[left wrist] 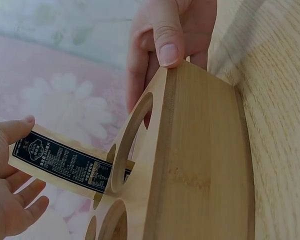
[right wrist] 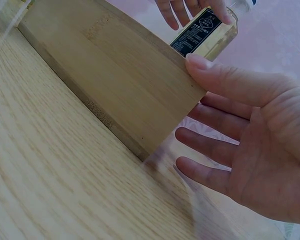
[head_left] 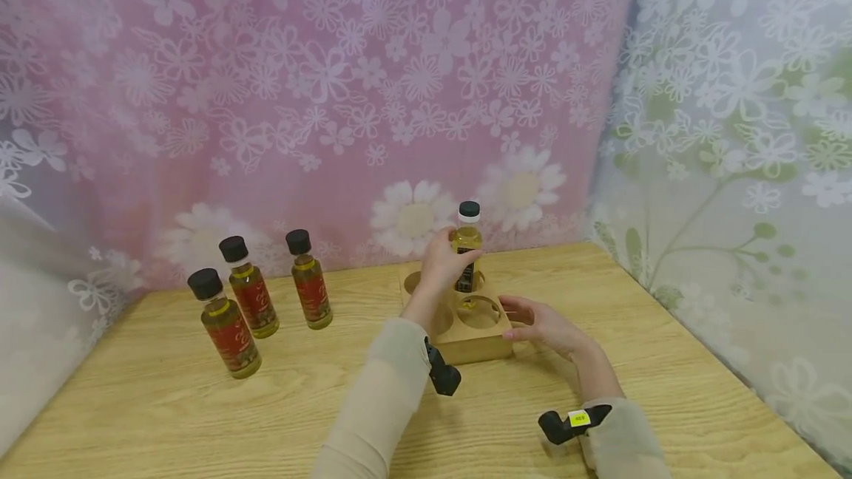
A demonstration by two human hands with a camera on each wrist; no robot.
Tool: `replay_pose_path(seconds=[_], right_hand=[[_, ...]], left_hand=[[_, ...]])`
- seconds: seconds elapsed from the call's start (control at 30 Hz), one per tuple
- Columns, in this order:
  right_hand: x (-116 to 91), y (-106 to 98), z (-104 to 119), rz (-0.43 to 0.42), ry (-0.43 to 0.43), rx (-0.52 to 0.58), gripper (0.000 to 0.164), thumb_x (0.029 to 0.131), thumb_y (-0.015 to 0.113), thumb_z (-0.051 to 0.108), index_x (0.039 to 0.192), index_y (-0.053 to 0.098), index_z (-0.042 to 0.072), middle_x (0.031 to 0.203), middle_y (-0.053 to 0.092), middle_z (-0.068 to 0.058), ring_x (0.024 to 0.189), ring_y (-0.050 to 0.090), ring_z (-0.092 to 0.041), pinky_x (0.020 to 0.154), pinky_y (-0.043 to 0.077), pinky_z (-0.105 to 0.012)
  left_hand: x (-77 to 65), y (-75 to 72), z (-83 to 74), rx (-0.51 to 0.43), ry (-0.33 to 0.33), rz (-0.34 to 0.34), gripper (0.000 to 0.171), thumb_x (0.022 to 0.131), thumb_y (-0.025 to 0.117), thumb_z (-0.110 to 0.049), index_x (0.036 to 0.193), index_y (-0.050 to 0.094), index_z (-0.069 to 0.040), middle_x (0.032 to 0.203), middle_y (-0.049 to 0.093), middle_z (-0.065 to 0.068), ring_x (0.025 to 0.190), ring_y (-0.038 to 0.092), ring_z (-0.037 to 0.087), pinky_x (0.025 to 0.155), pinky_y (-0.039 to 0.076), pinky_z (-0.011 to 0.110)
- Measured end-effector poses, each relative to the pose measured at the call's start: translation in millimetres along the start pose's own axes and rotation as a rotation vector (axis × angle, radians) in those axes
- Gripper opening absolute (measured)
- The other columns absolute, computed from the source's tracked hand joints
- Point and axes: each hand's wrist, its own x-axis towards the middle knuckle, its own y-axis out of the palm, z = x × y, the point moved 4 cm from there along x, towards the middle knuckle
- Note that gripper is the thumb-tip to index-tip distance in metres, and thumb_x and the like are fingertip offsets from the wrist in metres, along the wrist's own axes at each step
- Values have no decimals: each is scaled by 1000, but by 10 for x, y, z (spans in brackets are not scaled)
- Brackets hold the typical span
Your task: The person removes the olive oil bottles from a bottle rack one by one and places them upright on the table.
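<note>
My left hand (head_left: pixel 444 263) grips an oil bottle (head_left: pixel 469 239) with a black cap, pale yellow oil and a black label (left wrist: pixel 60 157). The bottle stands upright in a far hole of the wooden bottle holder (head_left: pixel 472 352), its lower end inside the hole. At the holder's near right corner, my right hand (head_left: pixel 542 325) holds on, thumb (right wrist: pixel 220 77) on the front face and fingers along the side. In the left wrist view the holder's round holes show beside the bottle. How deep the bottle sits is hidden.
Three oil bottles with black caps and red labels stand left on the wooden table (head_left: pixel 313 405): a near one (head_left: pixel 229 335), one behind it (head_left: pixel 254 298) and one further right (head_left: pixel 310 290). A pink floral curtain (head_left: pixel 333 94) hangs behind, a white one (head_left: pixel 745 168) at right.
</note>
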Motion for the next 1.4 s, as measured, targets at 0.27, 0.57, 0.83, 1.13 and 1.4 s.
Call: replay_pose_path(seconds=[0.27, 0.57, 0.83, 1.13, 1.4], right_hand=[[-9, 5, 24, 0, -11, -4, 75, 85, 68, 17, 144, 26, -3, 143, 31, -25, 129, 30, -44, 100, 31, -56], [-12, 22, 31, 4, -19, -7, 74, 86, 68, 16, 143, 25, -5, 143, 31, -27, 128, 31, -45, 99, 33, -55], [-30, 11, 42, 7, -19, 4, 75, 86, 67, 14, 143, 24, -6, 143, 29, -29, 127, 31, -46, 98, 34, -55], [-21, 6, 25, 12, -9, 22, 75, 86, 67, 16, 144, 24, -4, 144, 28, -28, 128, 30, -45, 98, 34, -54], [-24, 14, 36, 15, -29, 12, 75, 86, 67, 16, 144, 25, -5, 143, 28, -28, 128, 30, -46, 98, 35, -53]], left_hand=[[11, -17, -26, 63, 9, -14, 56, 80, 73, -33, 125, 52, -7, 111, 59, 7, 98, 56, 23, 82, 47, 39], [-29, -45, -4, 48, 31, -56, 60, 79, 75, -32, 128, 51, -7, 113, 58, 8, 100, 55, 24, 82, 48, 37], [-4, -130, -55, -18, 151, -157, 44, 79, 74, -30, 115, 58, -9, 100, 60, 4, 86, 60, 19, 73, 50, 35], [-49, -351, -225, -31, 221, -244, 47, 79, 73, -33, 116, 56, -9, 104, 56, 5, 92, 54, 20, 77, 47, 37], [-128, -587, -290, 23, 298, -297, 48, 79, 74, -28, 115, 56, -3, 101, 54, 9, 90, 53, 22, 76, 46, 36]])
